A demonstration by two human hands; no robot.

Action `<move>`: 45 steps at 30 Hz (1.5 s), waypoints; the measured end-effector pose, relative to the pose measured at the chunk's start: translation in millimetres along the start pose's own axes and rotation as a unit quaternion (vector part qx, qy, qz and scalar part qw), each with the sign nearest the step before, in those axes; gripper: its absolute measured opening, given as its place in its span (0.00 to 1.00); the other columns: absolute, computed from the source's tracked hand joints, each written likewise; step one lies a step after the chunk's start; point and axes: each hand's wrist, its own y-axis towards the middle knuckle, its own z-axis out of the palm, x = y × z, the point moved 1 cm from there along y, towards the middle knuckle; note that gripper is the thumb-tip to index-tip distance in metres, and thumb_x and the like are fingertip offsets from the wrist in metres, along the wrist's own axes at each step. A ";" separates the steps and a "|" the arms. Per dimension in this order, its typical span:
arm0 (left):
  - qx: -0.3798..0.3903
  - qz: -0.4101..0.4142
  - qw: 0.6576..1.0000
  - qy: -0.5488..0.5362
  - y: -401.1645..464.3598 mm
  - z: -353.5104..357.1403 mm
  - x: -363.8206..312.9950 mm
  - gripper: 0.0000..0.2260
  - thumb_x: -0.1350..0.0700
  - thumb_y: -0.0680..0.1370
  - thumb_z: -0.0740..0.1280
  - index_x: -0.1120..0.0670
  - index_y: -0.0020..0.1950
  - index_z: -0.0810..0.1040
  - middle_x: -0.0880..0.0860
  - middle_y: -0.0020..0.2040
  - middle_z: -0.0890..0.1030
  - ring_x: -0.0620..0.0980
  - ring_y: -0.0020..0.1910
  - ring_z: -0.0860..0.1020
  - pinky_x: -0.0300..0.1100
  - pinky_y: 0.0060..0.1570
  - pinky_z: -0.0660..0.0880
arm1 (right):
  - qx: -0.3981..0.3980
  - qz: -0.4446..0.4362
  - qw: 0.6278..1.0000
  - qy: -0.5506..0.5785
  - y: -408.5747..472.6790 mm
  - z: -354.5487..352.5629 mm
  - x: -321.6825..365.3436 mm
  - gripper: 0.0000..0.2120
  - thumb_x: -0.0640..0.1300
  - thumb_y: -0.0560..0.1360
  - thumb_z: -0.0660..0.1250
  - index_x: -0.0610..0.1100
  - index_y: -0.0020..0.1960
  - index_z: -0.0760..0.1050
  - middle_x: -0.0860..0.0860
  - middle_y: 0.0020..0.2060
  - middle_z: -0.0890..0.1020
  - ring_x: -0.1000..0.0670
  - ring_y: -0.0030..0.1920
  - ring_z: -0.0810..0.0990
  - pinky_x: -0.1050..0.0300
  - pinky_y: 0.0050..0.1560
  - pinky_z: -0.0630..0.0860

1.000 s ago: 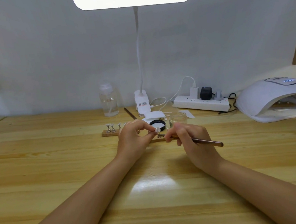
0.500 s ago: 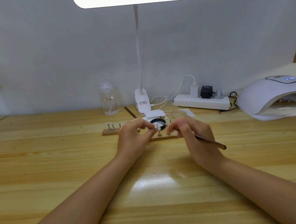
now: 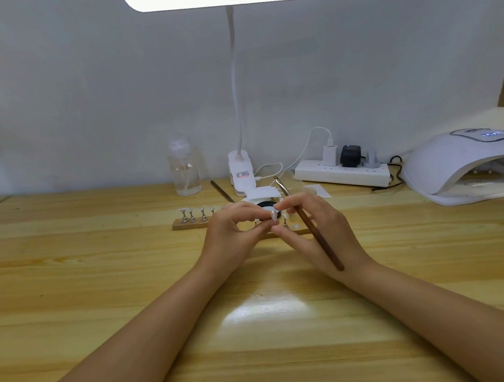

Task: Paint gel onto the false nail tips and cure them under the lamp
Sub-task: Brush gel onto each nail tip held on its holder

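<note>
Layout of the table [image 3: 73,293] — hands at centre, equipment along the back.

The left hand [image 3: 233,237] and right hand [image 3: 316,231] are met over a wooden strip [image 3: 187,224] on which nail tips [image 3: 186,211] are stood. Behind are placed a bottle [image 3: 184,168] at left, a desk lamp base [image 3: 241,173] beside it, then a power strip [image 3: 342,174] — and the curing lamp [image 3: 464,167] far right.

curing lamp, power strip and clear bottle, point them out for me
curing lamp [image 3: 454,158], head view, on its white dome
power strip [image 3: 340,174], head view, on its white body
clear bottle [image 3: 184,173], head view, on its clear wall
</note>
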 end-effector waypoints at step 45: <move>0.056 -0.120 0.988 0.081 1.4 3.9 20.2 0.25 0.62 0.70 0.72 0.51 0.65 0.70 0.39 0.41 0.75 0.47 0.52 0.76 0.55 0.64 0.65 | 0.037 -0.019 0.991 -0.125 3.8 -19.2 -27.7 0.08 0.40 0.68 0.74 0.44 0.45 0.78 0.55 0.42 0.74 0.56 0.44 0.71 0.71 0.44 0.63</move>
